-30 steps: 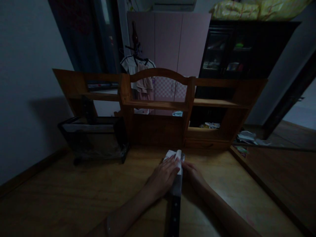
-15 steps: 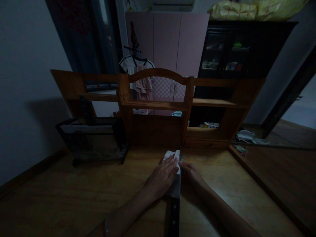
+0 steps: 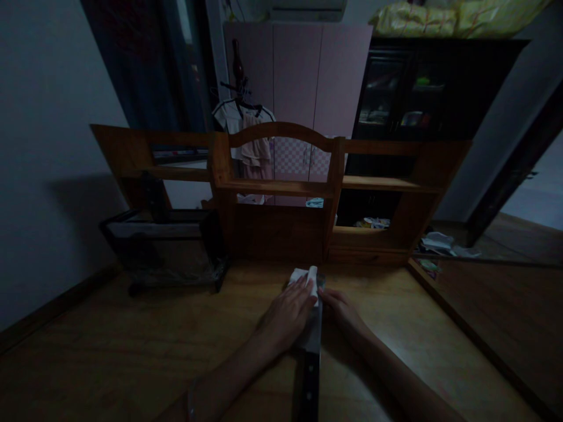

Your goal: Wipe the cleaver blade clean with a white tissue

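Observation:
A broad-bladed kitchen knife [image 3: 313, 335] lies on the wooden table, its black riveted handle toward me and its blade pointing away. My left hand [image 3: 288, 310] rests across the blade with its fingers forward, pressing a folded white tissue [image 3: 312, 275] against it. The tissue's fold stands up between thumb and fingers. At the blade's right edge, close to its far end, my right hand [image 3: 345, 310] has its thumb and fingers closed in a pinch on the knife. Much of the far blade is hidden under the left hand and tissue.
A wooden shelf unit [image 3: 277, 187] spans the back of the table [image 3: 176, 346]. At the left stands a dark-framed glass tank [image 3: 171, 252]. A raised wooden rim [image 3: 466, 328] borders the right side. Beyond are a pink wardrobe [image 3: 294, 76] and a dark cabinet [image 3: 466, 94].
My left hand and the tissue have shifted slightly left across the blade, showing a little more of its far end. My right hand keeps its pinch in nearly the same place.

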